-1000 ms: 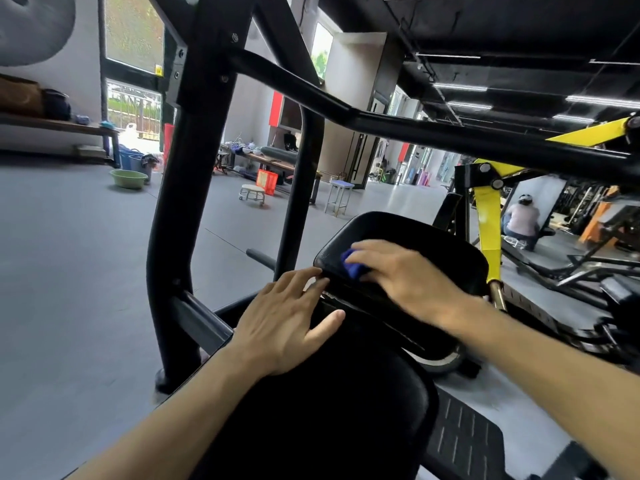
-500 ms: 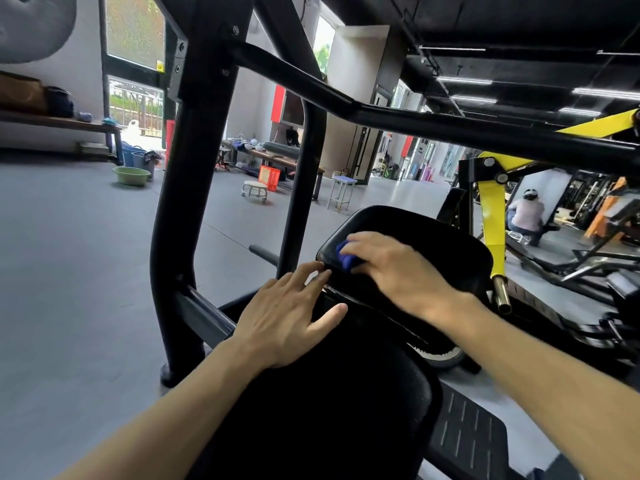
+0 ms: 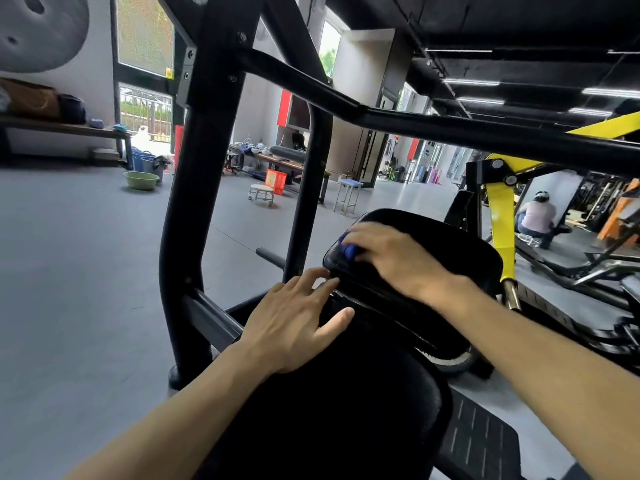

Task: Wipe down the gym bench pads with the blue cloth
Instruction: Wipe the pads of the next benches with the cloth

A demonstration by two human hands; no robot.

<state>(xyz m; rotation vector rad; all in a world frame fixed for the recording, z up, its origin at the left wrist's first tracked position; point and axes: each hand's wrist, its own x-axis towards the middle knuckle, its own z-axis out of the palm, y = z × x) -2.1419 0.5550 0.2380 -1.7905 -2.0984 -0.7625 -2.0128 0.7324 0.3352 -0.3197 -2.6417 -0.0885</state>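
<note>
Both hands worked the bench: the right hand (image 3: 401, 258) gripped the blue cloth (image 3: 348, 250) at the far pad's (image 3: 460, 251) left edge, the left hand (image 3: 294, 323) lay flat and relaxed on the near pad (image 3: 346, 410), open floor (image 3: 69, 271) leftward.
</note>
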